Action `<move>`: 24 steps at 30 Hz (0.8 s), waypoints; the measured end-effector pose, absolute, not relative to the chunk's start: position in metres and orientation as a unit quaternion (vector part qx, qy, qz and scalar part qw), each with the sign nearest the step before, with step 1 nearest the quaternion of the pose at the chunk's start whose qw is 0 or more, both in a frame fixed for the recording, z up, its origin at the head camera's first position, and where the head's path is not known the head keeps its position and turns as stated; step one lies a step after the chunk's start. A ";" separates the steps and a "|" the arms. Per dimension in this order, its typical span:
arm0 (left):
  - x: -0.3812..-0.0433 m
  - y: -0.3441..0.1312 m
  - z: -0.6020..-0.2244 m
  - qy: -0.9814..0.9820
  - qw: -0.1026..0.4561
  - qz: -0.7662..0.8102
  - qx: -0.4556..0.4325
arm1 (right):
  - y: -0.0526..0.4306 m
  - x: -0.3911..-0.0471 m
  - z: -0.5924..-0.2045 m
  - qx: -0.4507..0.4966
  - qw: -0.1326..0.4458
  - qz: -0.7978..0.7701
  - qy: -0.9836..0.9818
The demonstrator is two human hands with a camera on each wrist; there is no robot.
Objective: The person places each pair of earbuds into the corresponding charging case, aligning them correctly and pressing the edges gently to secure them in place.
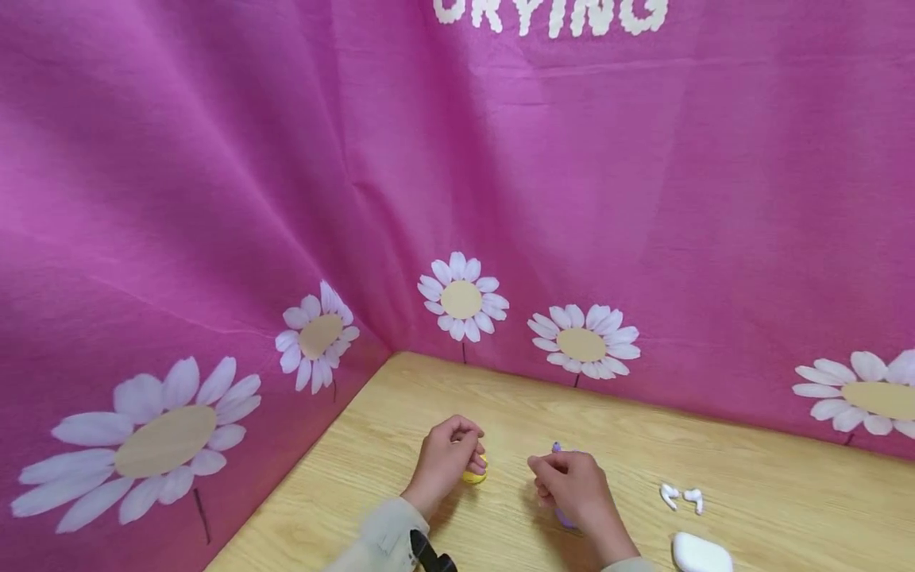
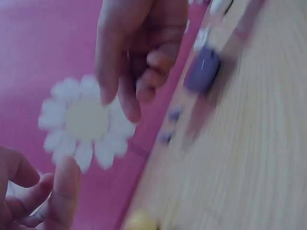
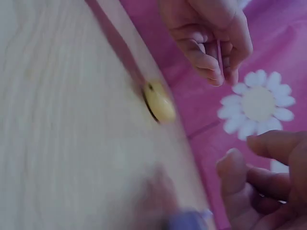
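Note:
My left hand (image 1: pixel 445 459) hovers over the wood table with its fingers loosely bent, nothing visible between them. Just beyond its fingertips, partly hidden, lies a small yellow oval case (image 1: pixel 475 477); the right wrist view shows that case (image 3: pixel 160 103) whole, with a dark seam. Facing it, my right hand (image 1: pixel 575 486) is also raised, thumb near the bent fingers, holding nothing that shows. A purple rounded case (image 1: pixel 565 518) is mostly hidden beneath it. The left wrist view shows the purple case (image 2: pixel 203 70) and two small purple pieces (image 2: pixel 175 113) on the table.
White earbuds (image 1: pixel 693 498) lie to the right of my right hand, with a white earbud case (image 1: pixel 702 553) nearer the front. A pink cloth (image 1: pixel 643 199) printed with daisies hangs along the table's back and left edges. A black strap piece (image 1: pixel 430 554) sits at my left sleeve.

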State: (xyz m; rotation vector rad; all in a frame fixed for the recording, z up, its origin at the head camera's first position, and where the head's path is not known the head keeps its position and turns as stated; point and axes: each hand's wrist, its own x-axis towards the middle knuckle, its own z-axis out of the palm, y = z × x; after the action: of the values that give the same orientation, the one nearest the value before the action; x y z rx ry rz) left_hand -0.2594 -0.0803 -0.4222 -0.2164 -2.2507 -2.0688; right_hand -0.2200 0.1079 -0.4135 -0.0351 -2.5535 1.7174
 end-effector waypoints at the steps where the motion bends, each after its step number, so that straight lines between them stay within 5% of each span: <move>1: -0.257 -0.072 -0.422 -0.728 0.023 -0.680 -0.078 | 0.115 -0.219 -0.412 -0.016 0.029 0.551 -0.834; 10: -0.243 -0.008 -0.434 -0.697 -0.114 -0.702 -0.089 | 0.162 -0.212 -0.408 -0.027 0.010 0.512 -0.859; 15: -0.245 0.005 -0.442 -0.692 -0.132 -0.705 -0.081 | 0.171 -0.208 -0.414 0.002 -0.025 0.526 -0.850; 24: -0.245 -0.001 -0.444 -0.725 -0.119 -0.673 -0.087 | 0.178 -0.203 -0.416 -0.034 0.004 0.470 -0.882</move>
State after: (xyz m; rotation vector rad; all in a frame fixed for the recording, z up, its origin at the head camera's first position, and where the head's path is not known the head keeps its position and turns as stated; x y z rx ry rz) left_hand -0.2446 -0.0012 -0.4445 -0.2979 -2.4689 -2.2903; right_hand -0.2025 0.1776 -0.4157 -0.1055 -2.7656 1.4717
